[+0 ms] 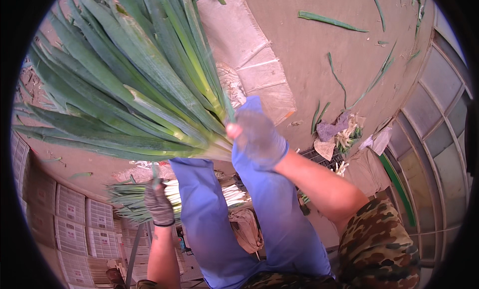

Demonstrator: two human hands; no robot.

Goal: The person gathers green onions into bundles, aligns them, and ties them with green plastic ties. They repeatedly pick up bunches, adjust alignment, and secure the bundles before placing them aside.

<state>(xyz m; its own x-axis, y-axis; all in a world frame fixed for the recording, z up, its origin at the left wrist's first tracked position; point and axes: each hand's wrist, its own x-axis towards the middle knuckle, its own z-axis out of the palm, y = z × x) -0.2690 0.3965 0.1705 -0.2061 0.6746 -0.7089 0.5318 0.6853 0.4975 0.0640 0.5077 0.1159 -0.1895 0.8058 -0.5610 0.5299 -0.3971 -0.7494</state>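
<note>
A large bundle of long green onions (149, 87) lies across my lap, its leaves fanning out to the upper left and its pale stems over my thighs. My right hand (260, 137), gloved and blurred by motion, is at the stem end of the bundle. Its bare fingertip pinches a narrow green strip (229, 107) beside the stems. Lower left, my gloved left hand (160, 203) is closed around a thin greenish strip (154, 170) that rises toward the leaves. Whether both strips are one piece cannot be seen.
Below my legs lies a row of trimmed green onions (129, 201). White plastic crates (70, 206) are stacked at left. A woven sack (258, 61) lies on the floor ahead, with loose leaves (333, 21) scattered right. A dark crate (318, 156) stands near the glazed wall (441, 102).
</note>
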